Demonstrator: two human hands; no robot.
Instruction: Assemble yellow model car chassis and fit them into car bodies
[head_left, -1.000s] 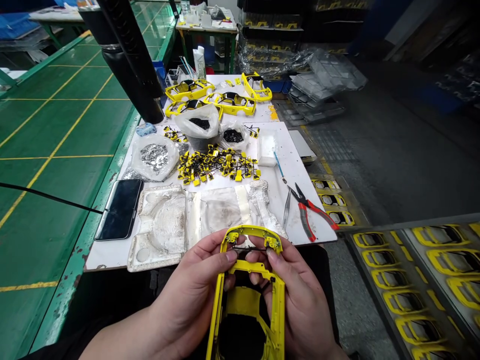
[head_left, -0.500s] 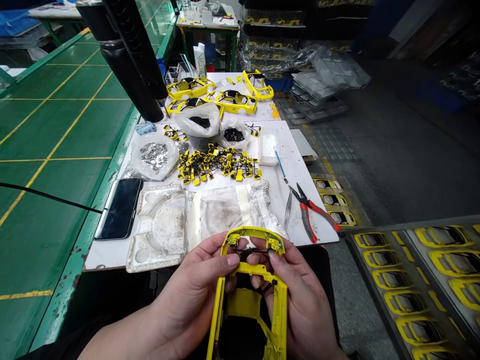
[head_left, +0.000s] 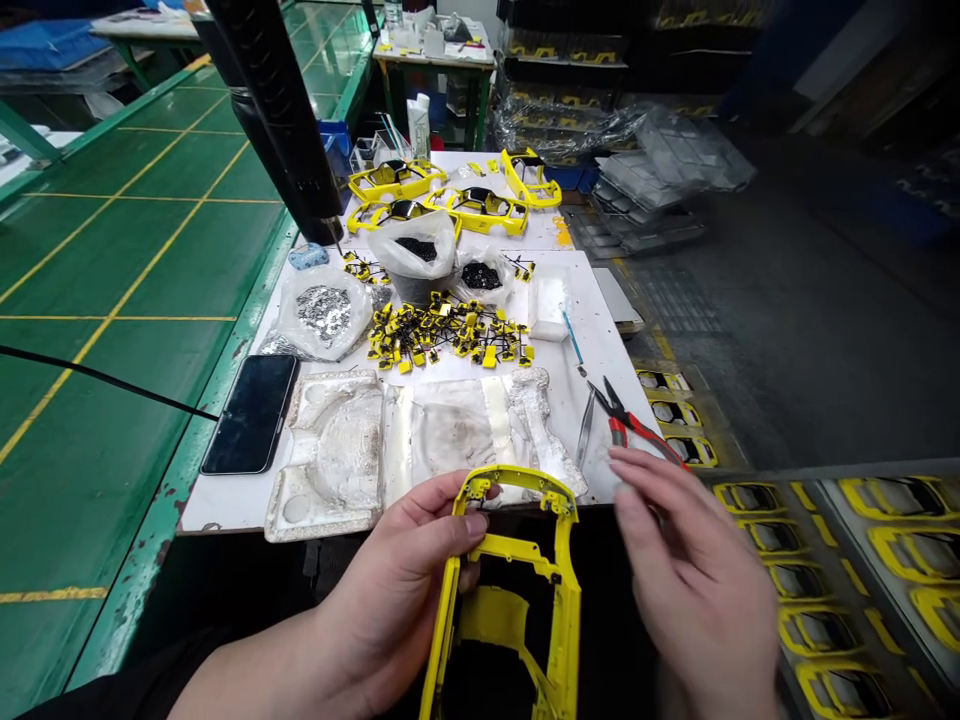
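At the left of the tabletop (head_left: 600, 350), a phone (head_left: 250, 415) lies face up beside a worn foam tray (head_left: 330, 450), whose moulded hollows look shaped to cradle a body like the one in hand. Just beyond the tray sit a bag of silver flakes (head_left: 322, 315), a bag of black pellets (head_left: 416, 250) and a heap of small yellow parts (head_left: 450, 335), all spread out where they can be picked from. Farther off lie several yellow frames with dark panels (head_left: 480, 210), kept apart from the loose pieces.

Near the middle, the left hand (head_left: 409, 575) holds a yellow frame (head_left: 568, 600) up past the near edge of the tabletop, off the clutter. Its fingers (head_left: 472, 525) are closed around the frame's left side, gripping it firmly enough to carry it alone. Small dark fittings show at the frame's far corners, and its near end runs out of view.

To the right, the right hand (head_left: 694, 570) is blurred in motion, fingers spread and holding nothing. It is nearest to the red-handled pliers (head_left: 628, 428), which lie beside the tweezers (head_left: 585, 430), the tools placed on the side of the free hand. Farther right, a tray of yellow shells (head_left: 817, 590) stands in rows beyond the tabletop.
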